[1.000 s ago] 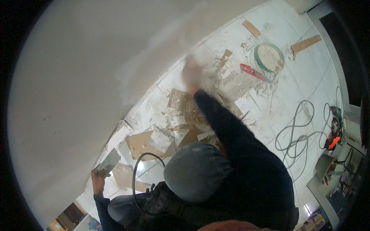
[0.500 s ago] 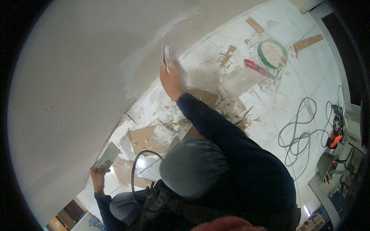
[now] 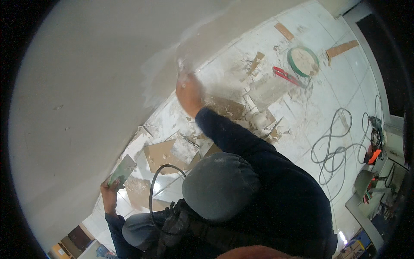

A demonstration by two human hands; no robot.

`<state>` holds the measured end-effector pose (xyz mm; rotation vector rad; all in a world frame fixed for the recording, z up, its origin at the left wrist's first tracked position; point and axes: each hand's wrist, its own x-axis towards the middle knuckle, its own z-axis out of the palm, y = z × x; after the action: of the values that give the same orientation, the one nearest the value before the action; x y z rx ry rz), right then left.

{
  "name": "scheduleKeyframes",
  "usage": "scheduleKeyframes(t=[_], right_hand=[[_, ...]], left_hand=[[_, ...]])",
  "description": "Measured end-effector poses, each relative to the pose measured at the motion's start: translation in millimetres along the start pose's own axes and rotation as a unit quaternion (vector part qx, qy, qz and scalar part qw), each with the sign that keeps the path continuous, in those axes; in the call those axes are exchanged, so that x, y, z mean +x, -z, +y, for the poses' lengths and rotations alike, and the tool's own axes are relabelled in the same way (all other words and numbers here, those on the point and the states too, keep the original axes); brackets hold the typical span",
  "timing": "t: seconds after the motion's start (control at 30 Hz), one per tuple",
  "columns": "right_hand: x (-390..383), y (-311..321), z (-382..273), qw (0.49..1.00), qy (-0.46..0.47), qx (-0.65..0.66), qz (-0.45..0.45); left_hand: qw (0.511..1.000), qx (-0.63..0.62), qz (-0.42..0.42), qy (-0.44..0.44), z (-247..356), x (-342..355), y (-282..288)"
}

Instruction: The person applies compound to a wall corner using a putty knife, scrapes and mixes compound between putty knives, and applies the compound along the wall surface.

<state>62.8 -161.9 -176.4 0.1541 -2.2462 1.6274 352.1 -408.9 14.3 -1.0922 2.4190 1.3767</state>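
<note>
My right hand is closed and pressed up against the lower part of the grey wall. A flat putty knife, smeared by motion, juts from it onto the wall, and its handle is hidden in the fingers. Pale wet filler streaks the wall around that spot. Lower left, my left hand grips a small rectangular greenish board by its near end, close to the foot of the wall. Some pale smears show on the board.
Broken board pieces and plaster debris litter the white tiles along the wall. A green-rimmed bucket of filler and a red-handled tool lie beyond. A grey cable coils at right, beside a power tool.
My right hand with the putty knife has slid a little down and nearer along the wall. My left hand and the board have barely moved.
</note>
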Motion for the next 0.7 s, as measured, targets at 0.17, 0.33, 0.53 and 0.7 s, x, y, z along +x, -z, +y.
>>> scheduleKeyframes(t=[0.17,0.33,0.53,0.7], right_hand=[[42,54,84,0.912,0.143,-0.354,0.15],[164,106,86,0.969,-0.038,-0.119,0.214],[-16,3,-8,0.997,0.013,-0.048,-0.057],[14,41,114,0.966,-0.025,-0.259,0.007]], left_hand=[[1.0,0.028,-0.005,-0.002,3,-5,1],[1.0,0.015,0.016,0.002,-4,-13,7],[0.999,0.024,-0.003,-0.024,3,-5,0],[0.999,0.03,-0.022,-0.009,-15,-1,14]])
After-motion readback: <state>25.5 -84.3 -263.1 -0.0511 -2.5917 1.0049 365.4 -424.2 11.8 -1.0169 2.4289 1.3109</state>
